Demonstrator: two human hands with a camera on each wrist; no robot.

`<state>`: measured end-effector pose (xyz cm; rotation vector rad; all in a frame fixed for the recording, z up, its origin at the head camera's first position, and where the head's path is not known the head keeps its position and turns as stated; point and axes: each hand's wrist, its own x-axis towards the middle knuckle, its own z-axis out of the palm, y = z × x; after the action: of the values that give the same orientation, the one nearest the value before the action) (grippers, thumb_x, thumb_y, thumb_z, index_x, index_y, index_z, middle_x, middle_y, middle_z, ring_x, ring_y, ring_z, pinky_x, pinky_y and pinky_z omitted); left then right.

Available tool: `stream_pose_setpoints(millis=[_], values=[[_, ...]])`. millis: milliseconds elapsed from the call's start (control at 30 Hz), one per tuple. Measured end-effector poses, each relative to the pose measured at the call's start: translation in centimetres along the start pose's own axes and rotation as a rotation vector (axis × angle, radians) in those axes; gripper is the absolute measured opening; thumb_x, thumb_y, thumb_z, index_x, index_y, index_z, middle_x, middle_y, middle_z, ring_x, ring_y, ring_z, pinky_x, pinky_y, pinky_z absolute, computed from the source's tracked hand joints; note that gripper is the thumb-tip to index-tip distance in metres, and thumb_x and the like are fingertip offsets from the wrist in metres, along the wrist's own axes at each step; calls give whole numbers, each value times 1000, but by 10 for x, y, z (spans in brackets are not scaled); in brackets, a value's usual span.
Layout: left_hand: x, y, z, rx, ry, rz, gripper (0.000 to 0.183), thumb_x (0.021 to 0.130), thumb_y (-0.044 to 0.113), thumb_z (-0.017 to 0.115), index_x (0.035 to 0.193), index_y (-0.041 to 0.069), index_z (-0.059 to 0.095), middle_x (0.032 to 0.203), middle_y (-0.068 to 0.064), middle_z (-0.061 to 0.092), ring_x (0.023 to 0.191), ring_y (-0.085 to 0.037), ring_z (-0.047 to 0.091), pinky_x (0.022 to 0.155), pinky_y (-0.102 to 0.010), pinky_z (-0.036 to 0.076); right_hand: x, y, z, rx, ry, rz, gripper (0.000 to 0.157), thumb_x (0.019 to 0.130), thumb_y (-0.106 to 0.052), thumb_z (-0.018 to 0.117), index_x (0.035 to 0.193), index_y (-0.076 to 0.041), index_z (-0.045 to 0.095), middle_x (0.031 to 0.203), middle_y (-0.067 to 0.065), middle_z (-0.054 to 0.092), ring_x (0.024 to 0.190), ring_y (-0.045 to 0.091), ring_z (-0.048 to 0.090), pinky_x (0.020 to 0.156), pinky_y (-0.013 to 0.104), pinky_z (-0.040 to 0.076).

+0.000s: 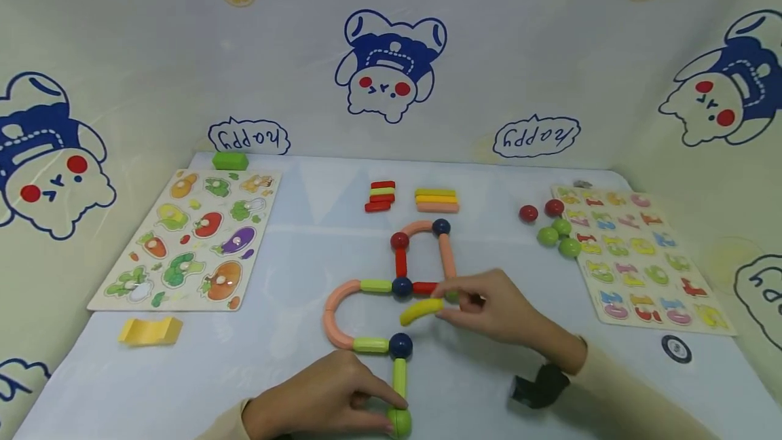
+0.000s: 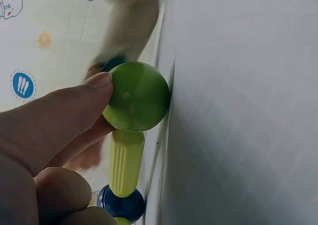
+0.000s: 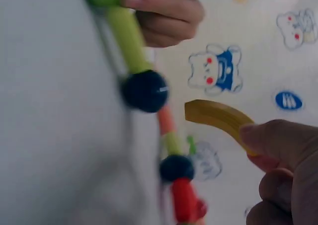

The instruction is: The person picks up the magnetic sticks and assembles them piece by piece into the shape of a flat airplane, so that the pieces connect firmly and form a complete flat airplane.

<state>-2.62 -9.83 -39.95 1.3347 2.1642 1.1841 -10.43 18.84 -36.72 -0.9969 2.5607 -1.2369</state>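
Note:
My left hand pinches a green ball at the near end of a linked figure of rods and balls. From that ball a light green rod runs to a dark blue ball. Beyond it, pink curved rods bend round to another dark blue ball, which joins a red rod and the upper loop. Between thumb and fingers, my right hand holds a yellow curved rod, its free end pointing left. The rod hangs apart from the blue ball in the right wrist view.
Spare short rods and longer rods lie at the back. Red balls and green balls sit beside the right puzzle board. A vegetable board, yellow block and green block stand left.

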Motion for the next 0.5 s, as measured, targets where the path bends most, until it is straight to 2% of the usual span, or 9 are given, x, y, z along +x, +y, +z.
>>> stream_pose_setpoints(millis=[133, 200, 333, 500], values=[[-3, 2, -1, -54, -26, -69, 25, 87, 40, 63, 111, 33, 67, 53, 19, 40, 45, 12, 35, 38, -16, 30, -49, 18, 13, 11, 40, 1, 20, 83, -30, 71, 103, -29, 67, 54, -15, 38, 48, -1, 37, 44, 19, 36], [-4, 2, -2, -57, -25, -69, 25, 87, 40, 63, 111, 33, 67, 53, 18, 40, 45, 12, 35, 38, -16, 30, -65, 25, 18, 8, 65, 1, 21, 83, -26, 71, 104, -28, 67, 55, -16, 39, 48, -2, 36, 44, 18, 35], [-3, 1, -2, -37, -8, -36, 25, 87, 38, 64, 111, 34, 67, 54, 17, 39, 46, 13, 33, 38, -14, 29, -81, 34, 22, 13, 60, -10, 24, 84, -20, 71, 106, -26, 66, 56, -15, 40, 49, -4, 36, 45, 17, 35], [0, 0, 0, -28, -13, -16, 25, 87, 37, 64, 111, 32, 67, 55, 17, 39, 47, 13, 32, 38, -13, 29, -88, 34, 26, 6, -13, 9, 32, 83, -28, 71, 114, -24, 64, 56, -16, 38, 50, -5, 35, 46, 16, 34]])
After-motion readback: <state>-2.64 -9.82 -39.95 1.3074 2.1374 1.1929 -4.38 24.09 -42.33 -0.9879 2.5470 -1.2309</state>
